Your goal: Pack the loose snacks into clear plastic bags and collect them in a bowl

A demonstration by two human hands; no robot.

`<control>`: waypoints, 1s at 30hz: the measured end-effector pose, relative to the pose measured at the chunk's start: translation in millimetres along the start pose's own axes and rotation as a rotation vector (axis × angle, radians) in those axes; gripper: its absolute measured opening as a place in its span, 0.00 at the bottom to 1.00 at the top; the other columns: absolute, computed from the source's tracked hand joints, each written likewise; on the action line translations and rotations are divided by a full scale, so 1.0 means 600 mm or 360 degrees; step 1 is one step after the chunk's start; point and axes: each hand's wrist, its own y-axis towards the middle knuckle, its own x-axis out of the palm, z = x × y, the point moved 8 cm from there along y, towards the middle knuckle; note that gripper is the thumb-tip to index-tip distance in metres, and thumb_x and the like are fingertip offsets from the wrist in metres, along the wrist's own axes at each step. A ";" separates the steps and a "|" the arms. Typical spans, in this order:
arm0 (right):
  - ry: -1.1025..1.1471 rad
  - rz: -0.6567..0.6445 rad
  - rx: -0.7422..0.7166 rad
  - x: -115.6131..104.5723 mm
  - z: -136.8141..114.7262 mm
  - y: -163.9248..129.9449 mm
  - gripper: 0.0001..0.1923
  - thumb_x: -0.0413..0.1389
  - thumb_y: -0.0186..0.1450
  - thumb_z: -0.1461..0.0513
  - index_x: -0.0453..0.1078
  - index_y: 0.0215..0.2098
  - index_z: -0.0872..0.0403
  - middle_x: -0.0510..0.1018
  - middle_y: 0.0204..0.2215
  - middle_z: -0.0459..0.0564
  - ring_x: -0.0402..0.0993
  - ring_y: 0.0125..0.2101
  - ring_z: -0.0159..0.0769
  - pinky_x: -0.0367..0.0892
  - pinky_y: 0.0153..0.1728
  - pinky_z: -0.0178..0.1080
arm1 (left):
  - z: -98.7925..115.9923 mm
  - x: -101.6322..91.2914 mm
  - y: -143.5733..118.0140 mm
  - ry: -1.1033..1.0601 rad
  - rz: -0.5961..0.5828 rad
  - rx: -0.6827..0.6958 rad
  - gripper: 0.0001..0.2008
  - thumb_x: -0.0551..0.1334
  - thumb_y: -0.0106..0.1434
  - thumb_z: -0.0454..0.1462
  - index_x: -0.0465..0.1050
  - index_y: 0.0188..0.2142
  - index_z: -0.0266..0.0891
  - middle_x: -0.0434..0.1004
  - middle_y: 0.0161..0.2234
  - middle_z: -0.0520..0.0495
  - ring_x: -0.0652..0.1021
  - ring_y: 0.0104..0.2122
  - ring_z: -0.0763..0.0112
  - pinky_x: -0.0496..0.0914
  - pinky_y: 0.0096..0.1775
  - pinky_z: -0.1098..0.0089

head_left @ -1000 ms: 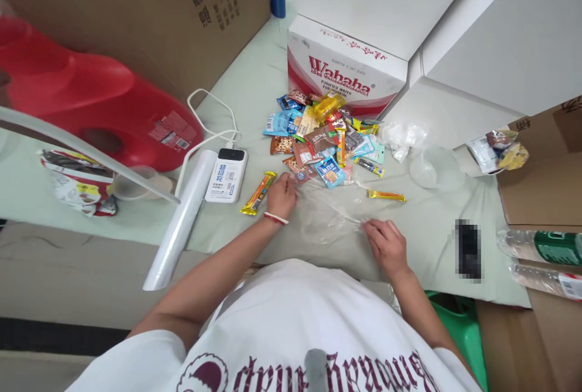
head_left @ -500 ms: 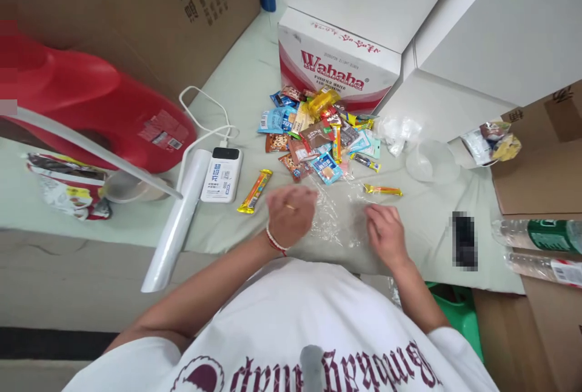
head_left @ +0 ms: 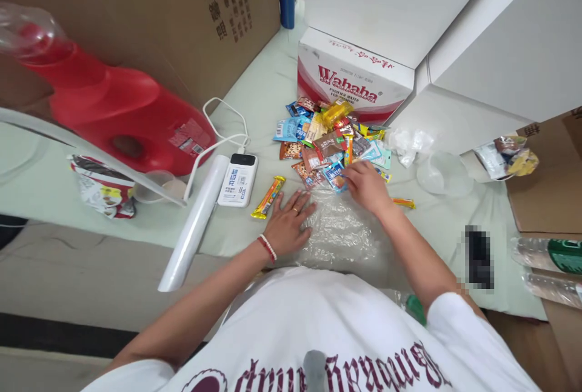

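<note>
The clear bag (head_left: pixel 341 234) lies flat at the worktop's (head_left: pixel 254 95) near edge, pinned by the left hand (head_left: pixel 288 222), fingers spread and empty. The right hand (head_left: pixel 366 186) curls over a blue packet (head_left: pixel 334 175) at the near side of the snack pile (head_left: pixel 331 137); whether it grips is unclear. Best pinch one packet and keep the bag pressed flat.

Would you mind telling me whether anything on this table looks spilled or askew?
Yes: the snack packets lie in a loose heap before the Wahaha box, some strays apart, like the orange bar. The right hand reaches into the heap; the left hand presses flat on crumpled plastic film.
</note>
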 end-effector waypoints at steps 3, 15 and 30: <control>-0.0169 -0.0161 -0.0202 0.024 -0.064 0.121 0.22 0.55 0.71 0.63 0.71 0.63 0.55 0.73 0.60 0.60 0.61 0.59 0.54 0.61 0.56 0.51 | 0.010 0.002 -0.001 -0.0004 -0.0034 0.0037 0.33 0.60 0.68 0.49 0.62 0.71 0.46 0.56 0.74 0.39 0.56 0.73 0.44 0.37 0.69 0.33; 0.1070 -0.0156 0.0199 0.003 0.027 0.188 0.19 0.64 0.61 0.55 0.76 0.47 0.57 0.81 0.41 0.50 0.73 0.43 0.40 0.67 0.49 0.43 | 0.007 0.014 -0.013 0.0091 -0.0119 0.0033 0.40 0.61 0.65 0.60 0.58 0.72 0.51 0.50 0.75 0.39 0.54 0.74 0.45 0.29 0.68 0.33; 0.0216 -0.0511 0.0122 0.054 -0.116 -0.093 0.18 0.66 0.61 0.64 0.74 0.50 0.54 0.79 0.47 0.57 0.72 0.48 0.47 0.67 0.49 0.45 | -0.002 0.013 -0.028 0.0079 -0.0137 0.0018 0.47 0.64 0.62 0.59 0.52 0.74 0.46 0.51 0.75 0.36 0.55 0.73 0.42 0.32 0.69 0.33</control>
